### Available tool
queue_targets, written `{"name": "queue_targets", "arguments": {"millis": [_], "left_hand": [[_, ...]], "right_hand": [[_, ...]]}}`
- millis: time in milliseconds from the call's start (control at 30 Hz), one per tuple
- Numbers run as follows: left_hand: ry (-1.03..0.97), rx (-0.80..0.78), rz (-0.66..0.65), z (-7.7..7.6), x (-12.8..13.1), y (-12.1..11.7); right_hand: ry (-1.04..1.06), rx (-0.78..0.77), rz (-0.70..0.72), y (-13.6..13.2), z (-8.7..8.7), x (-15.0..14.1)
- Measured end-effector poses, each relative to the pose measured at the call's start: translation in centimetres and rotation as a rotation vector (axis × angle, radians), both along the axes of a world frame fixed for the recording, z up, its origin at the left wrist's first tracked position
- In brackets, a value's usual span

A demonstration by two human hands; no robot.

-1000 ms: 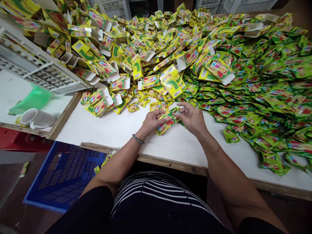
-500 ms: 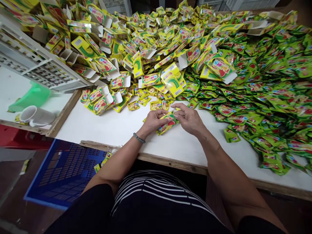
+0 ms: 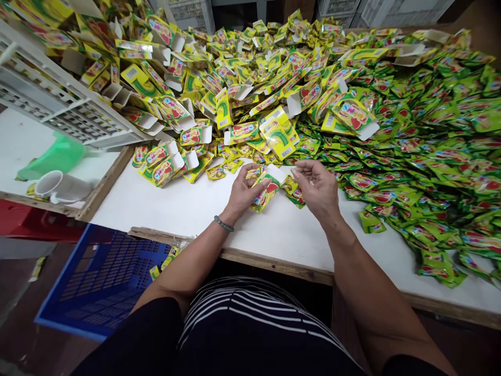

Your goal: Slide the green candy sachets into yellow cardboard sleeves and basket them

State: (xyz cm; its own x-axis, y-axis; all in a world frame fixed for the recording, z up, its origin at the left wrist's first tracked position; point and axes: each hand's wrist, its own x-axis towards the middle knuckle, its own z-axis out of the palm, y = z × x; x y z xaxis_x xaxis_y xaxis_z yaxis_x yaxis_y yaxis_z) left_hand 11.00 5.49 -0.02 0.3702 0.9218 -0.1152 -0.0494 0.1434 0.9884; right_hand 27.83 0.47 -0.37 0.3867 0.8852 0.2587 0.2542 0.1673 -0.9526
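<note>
My left hand [image 3: 243, 192] is closed on a small yellow carton [image 3: 267, 191] with its white end flap open, held just above the white table [image 3: 180, 206]. My right hand [image 3: 318, 186] sits close beside it with curled fingers pinching green sachets [image 3: 294, 189] next to the carton's open end. A heap of open yellow cartons [image 3: 219, 89] lies behind my hands. A broad spread of green sachets [image 3: 430, 146] covers the table to the right.
A white plastic crate [image 3: 58, 109] lies tilted at the left, above a white mug [image 3: 55, 186] on its side and a green plastic piece [image 3: 55, 158]. A blue crate [image 3: 102, 282] stands on the floor beside my left leg. White crates [image 3: 344, 7] stand behind the table.
The carton's white flap now stands open in my left hand. My right hand has drawn slightly apart from the left and holds sachets at the carton's mouth.
</note>
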Motion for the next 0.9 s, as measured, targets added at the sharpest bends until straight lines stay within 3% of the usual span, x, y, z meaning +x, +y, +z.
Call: {"name": "queue_targets", "arguments": {"millis": [300,433,633,800,900], "left_hand": [[-0.084,-0.032,-0.091,0.1,-0.6,0.0],[-0.081,-0.045,-0.113,0.1,-0.6,-0.1],[-0.028,-0.064,-0.032,0.0,-0.7,-0.2],[-0.067,-0.074,-0.031,0.0,-0.6,-0.3],[-0.062,-0.077,-0.037,0.2,-0.4,-0.4]], "right_hand": [[0.096,-0.187,0.272,0.3,-1.7,-1.0],[0.188,-0.210,0.252,0.2,-1.4,-0.7],[-0.106,-0.175,0.255,-0.4,0.4,-0.9],[-0.021,-0.166,0.202,-0.3,0.1,-1.6],[0.159,-0.213,0.184,0.1,-0.6,-1.6]]}}
